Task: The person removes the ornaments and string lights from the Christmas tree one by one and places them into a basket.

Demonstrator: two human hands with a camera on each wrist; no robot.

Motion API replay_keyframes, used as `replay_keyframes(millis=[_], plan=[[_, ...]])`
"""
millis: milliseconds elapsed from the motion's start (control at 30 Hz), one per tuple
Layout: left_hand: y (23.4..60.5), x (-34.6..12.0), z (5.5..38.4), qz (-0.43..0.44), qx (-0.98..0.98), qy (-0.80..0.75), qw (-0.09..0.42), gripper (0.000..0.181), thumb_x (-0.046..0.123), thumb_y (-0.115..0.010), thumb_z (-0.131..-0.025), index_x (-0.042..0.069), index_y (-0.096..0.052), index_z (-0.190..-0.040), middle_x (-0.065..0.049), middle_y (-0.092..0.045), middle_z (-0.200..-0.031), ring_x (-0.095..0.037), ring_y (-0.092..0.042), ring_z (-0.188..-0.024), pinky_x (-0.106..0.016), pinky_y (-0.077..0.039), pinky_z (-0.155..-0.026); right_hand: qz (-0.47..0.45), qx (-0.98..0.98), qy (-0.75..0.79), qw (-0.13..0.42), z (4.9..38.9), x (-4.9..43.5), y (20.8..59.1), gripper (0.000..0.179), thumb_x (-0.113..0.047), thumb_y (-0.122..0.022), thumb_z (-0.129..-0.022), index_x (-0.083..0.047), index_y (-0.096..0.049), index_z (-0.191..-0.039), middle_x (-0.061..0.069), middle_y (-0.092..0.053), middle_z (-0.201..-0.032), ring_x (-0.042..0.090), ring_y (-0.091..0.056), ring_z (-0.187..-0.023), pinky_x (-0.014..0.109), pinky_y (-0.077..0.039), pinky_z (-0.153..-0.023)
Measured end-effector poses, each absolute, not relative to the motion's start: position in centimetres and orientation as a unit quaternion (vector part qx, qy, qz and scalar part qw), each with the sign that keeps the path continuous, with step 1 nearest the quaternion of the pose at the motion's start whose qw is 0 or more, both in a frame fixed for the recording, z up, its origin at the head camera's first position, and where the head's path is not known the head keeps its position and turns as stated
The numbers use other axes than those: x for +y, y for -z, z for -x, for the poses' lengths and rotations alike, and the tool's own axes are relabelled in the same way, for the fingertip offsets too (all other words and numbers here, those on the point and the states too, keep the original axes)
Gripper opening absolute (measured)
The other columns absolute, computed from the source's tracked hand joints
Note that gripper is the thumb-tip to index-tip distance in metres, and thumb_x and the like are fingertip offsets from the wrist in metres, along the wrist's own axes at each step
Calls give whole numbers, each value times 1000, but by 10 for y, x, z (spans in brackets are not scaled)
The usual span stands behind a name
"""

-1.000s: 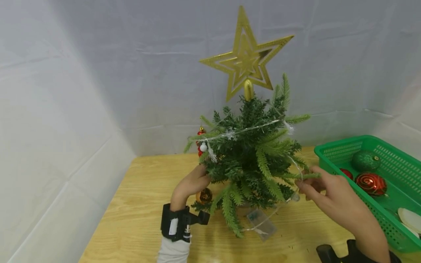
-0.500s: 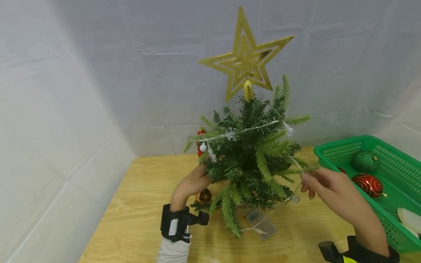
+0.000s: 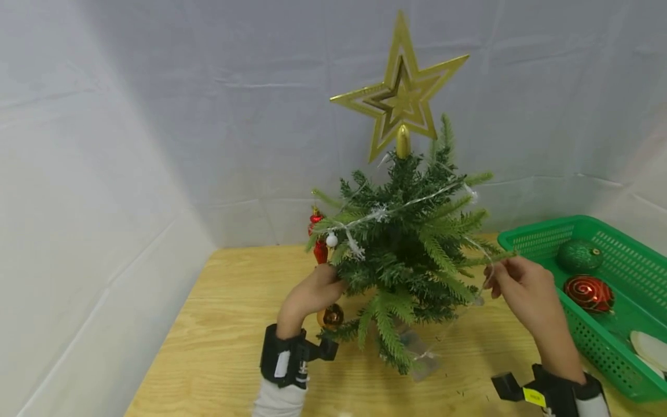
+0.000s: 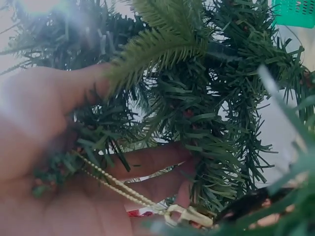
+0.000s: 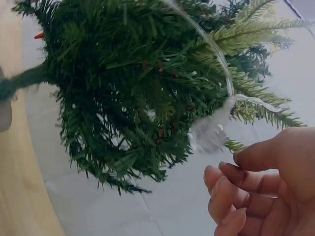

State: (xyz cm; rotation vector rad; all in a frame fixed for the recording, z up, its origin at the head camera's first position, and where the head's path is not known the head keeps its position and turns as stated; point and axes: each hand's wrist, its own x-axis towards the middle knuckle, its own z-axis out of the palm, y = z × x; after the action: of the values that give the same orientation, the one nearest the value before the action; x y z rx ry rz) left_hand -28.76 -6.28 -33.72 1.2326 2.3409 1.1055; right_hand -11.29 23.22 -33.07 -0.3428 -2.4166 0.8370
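Note:
A small artificial Christmas tree (image 3: 396,249) stands on the table with a gold star (image 3: 403,98) on top. My left hand (image 3: 315,289) grips a lower left branch, its fingers partly hidden by needles; in the left wrist view a gold bead cord (image 4: 123,189) crosses the palm. My right hand (image 3: 526,289) is at the tree's right side, beside a clear light string (image 3: 482,246). In the right wrist view its thumb and index fingertips meet near a clear bulb (image 5: 209,132) and a light-green branch tip (image 5: 275,115). Whether anything is pinched between them is unclear.
A green basket (image 3: 531,229) at right holds a green ball (image 3: 579,256), a red swirled ornament (image 3: 590,293) and a pale flat piece (image 3: 650,347). A red ornament (image 3: 320,252) and a gold ball (image 3: 332,315) are at the tree's left. A clear box (image 3: 422,359) lies in front.
The tree and its star have shifted slightly right, with my left hand moving along. My right hand has moved a little right and up. The light string by it has moved too.

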Motion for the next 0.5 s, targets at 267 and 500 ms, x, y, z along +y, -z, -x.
replay_keyframes(millis=[267,500], plan=[[334,-61,282,-413,818,-373,144,47,2,-43,-92,18,-27,-51,8,-18,-49,-7,-14,-43,-22,-18,-44,117,-901,-292,298,104,243,328,26,-22,-50,-102,-1,-66,-101,5,-67,-73,2,-55,-57,26,-42,-49],[331,-59,279,-411,830,-340,164,47,4,-45,-93,19,-29,-52,9,-22,-49,-7,-20,-41,-21,-22,-42,132,-899,-314,274,91,244,317,28,-28,-50,-102,-4,-66,-106,1,-68,-75,3,-59,-61,22,-46,-54]])
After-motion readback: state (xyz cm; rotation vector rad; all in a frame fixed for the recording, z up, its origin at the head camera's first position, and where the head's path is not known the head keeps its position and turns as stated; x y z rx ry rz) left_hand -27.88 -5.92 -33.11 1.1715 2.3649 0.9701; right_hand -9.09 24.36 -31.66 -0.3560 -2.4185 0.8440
